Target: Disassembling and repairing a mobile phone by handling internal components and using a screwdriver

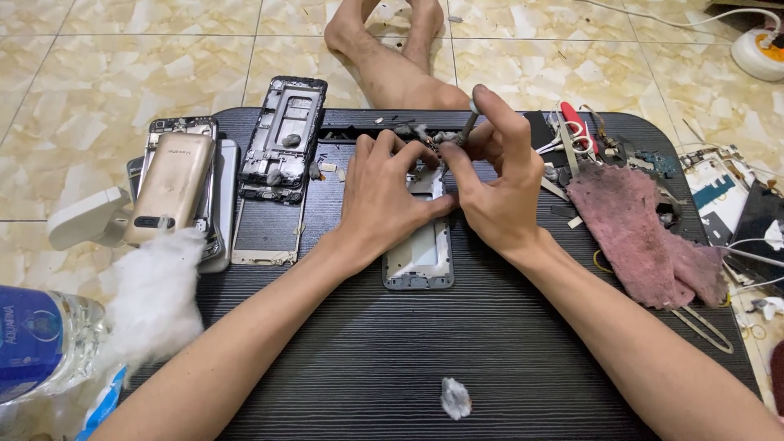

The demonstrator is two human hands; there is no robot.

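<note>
— What have your hands got hold of?

— My right hand [498, 184] is clenched round a thin grey screwdriver [469, 122], thumb and fingers pinching the shaft with the index finger arched over its top. The tip points down at the upper end of a silver phone frame [420, 253].

— And the left one?

— My left hand [384, 192] lies flat over the upper part of that frame, fingers spread and pressing down rather than curled round it — it pins the frame to the black desk [457, 343]. The two hands touch at the thumbs.

— Where does the frame sit?

— Flat near the middle of the desk, long side running away from me, lower half bare below my palms.

— What's around it?

— A gold phone back [170, 186] on a stack at the left, an open dark phone chassis [286, 137] beside it, white cotton wool [155, 298] at the left edge, a pink rag [641, 237] to the right — and a small cotton tuft [456, 398] nearer me.
</note>
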